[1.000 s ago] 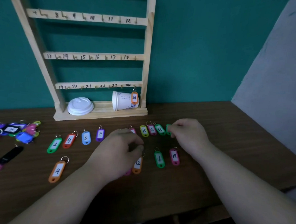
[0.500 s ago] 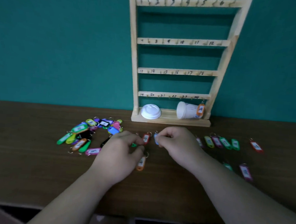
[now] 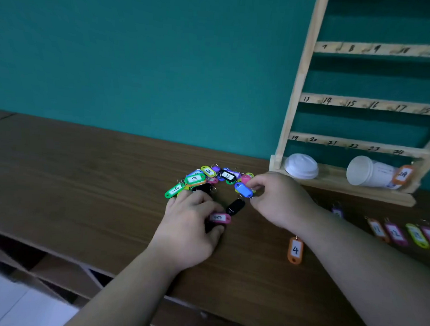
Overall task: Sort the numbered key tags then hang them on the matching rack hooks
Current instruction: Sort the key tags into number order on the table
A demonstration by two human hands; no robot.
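A: Two tags are in hand. The right hand (image 3: 279, 203) has its grip pinched on the blue tag (image 3: 243, 189) at the ring end, and the left hand (image 3: 193, 226) pinches the pink tag 3 (image 3: 219, 218), low over the table (image 3: 83, 181).

B: How will they handle?

A: They look like light, stiff, slick plastic, best held by the ring or the edges.

B: And what stands in the way?

A: The tag pile (image 3: 203, 179) crowds both hands and a black tag (image 3: 235, 206) lies between them. The orange tag 4 (image 3: 295, 250) sits by the right wrist. On the rack (image 3: 297, 92) base are a tipped paper cup (image 3: 369, 172) and a lid (image 3: 301, 166).
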